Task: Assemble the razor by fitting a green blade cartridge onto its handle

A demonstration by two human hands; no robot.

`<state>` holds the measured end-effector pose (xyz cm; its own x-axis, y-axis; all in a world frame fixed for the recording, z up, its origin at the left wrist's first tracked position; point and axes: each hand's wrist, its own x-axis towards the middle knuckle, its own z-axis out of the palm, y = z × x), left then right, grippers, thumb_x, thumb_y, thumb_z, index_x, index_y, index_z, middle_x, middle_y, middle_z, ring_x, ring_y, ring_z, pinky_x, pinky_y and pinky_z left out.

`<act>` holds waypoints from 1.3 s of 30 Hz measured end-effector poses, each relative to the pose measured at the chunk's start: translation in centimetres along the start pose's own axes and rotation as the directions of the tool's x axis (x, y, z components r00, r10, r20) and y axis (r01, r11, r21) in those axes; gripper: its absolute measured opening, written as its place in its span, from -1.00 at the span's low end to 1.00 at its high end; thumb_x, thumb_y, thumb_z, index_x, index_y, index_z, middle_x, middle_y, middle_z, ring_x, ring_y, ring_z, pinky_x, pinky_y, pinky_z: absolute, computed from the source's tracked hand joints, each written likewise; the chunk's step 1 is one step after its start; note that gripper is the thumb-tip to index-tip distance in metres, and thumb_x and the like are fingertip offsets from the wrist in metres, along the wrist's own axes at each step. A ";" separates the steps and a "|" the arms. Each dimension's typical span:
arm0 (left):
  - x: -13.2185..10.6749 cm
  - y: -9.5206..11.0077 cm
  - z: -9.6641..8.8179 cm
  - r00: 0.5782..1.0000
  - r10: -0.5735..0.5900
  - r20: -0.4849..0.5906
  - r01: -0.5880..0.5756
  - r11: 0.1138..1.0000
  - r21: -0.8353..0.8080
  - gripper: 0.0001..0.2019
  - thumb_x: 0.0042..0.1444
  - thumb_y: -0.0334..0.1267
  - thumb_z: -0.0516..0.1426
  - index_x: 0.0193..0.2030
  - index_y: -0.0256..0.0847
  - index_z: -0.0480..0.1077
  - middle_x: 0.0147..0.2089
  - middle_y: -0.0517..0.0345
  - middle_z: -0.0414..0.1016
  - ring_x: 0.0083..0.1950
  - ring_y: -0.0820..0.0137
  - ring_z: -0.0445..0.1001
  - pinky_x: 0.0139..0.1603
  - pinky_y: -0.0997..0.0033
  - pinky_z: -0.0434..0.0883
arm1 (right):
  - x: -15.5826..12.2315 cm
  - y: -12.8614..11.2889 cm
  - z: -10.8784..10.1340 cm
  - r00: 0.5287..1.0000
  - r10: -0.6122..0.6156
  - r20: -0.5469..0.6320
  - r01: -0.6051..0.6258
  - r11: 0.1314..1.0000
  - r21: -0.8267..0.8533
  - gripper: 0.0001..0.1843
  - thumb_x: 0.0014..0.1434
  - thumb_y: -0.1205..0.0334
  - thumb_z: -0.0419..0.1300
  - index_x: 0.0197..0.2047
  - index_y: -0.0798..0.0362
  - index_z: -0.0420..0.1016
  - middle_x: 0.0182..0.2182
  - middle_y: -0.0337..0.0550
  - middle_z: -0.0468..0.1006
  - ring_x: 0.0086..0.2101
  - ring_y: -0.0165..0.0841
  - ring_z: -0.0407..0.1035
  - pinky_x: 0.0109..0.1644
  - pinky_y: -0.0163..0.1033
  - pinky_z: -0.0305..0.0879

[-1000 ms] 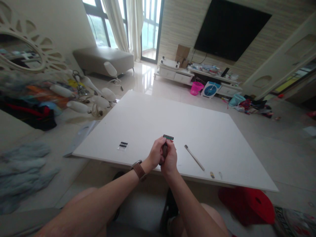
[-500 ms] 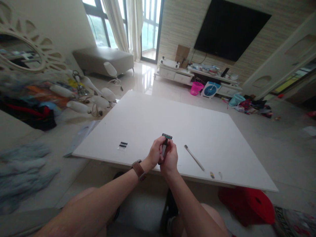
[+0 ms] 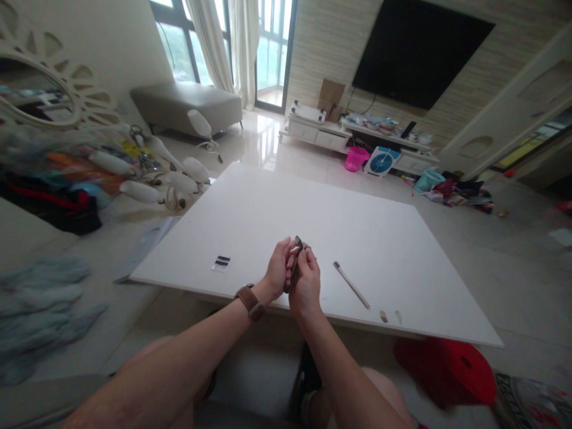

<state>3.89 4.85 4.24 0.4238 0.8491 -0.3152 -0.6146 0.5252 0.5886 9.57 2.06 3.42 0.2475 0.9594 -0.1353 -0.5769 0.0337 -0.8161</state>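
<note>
Both hands are together above the near edge of the white table (image 3: pixel 348 232), around a dark-handled razor (image 3: pixel 294 275). My left hand (image 3: pixel 277 265) has its fingers curled against the handle from the left. My right hand (image 3: pixel 306 285) grips it from the right, its thumb and fingertips close to the head. The razor is turned so its head shows narrow, and fingers cover part of it. To the right lies a toothbrush (image 3: pixel 352 286) with dark bristles. On the left is a small clear packet (image 3: pixel 220 263) with two black strips.
Near the front edge lie a small yellowish-dark piece (image 3: pixel 383 316) and a small clear piece (image 3: pixel 398 317). A red object (image 3: pixel 447 369) is below the table's right front. A lamp with several white shades (image 3: pixel 179 179) stands beyond the left side.
The razor has been turned: its wide head with a green strip faced up before and now shows edge-on. Both hands have shifted slightly, fingers rearranged round it.
</note>
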 end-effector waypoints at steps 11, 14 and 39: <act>0.3 1.6 -0.3 0.961 0.243 -0.135 -0.258 0.960 -0.107 -0.58 0.21 -0.04 0.01 -0.18 -0.39 0.52 -0.13 -0.20 0.62 -0.13 0.23 0.61 -0.14 0.38 0.51 | -0.2 -0.1 0.4 0.991 0.057 0.119 -0.059 0.998 0.015 -0.75 0.25 0.04 0.12 -0.34 0.04 0.36 -0.62 -0.39 0.40 -0.77 -0.58 0.05 -0.72 -0.41 -0.15; 0.2 2.6 -0.7 0.967 0.243 -0.081 -0.255 0.948 -0.190 -0.45 0.20 0.05 -0.01 -0.03 -0.43 0.51 0.05 -0.30 0.57 0.12 0.09 0.53 0.09 0.22 0.46 | -0.4 -0.2 0.4 0.984 0.106 0.143 -0.104 0.994 -0.022 -0.67 0.28 0.01 0.04 -0.36 0.08 0.41 -0.65 -0.36 0.37 -0.77 -0.58 0.02 -0.72 -0.40 -0.17; -0.6 4.5 -1.3 0.934 0.114 0.339 -0.011 0.957 -0.290 -0.11 0.17 0.32 -0.12 0.36 -0.46 0.19 0.36 -0.36 0.27 0.42 -0.01 0.20 0.30 0.09 0.28 | -1.3 0.5 0.0 0.980 0.112 0.163 -0.070 0.967 -0.244 -0.60 0.20 -0.10 0.23 -0.36 0.11 0.55 -0.67 -0.35 0.28 -0.66 -0.56 0.01 -0.64 -0.42 -0.15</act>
<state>0.04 6.73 6.14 0.5513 0.8339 0.0246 -0.7858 0.5092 0.3510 8.92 0.83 3.22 0.0512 0.9899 -0.1325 -0.3858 -0.1028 -0.9169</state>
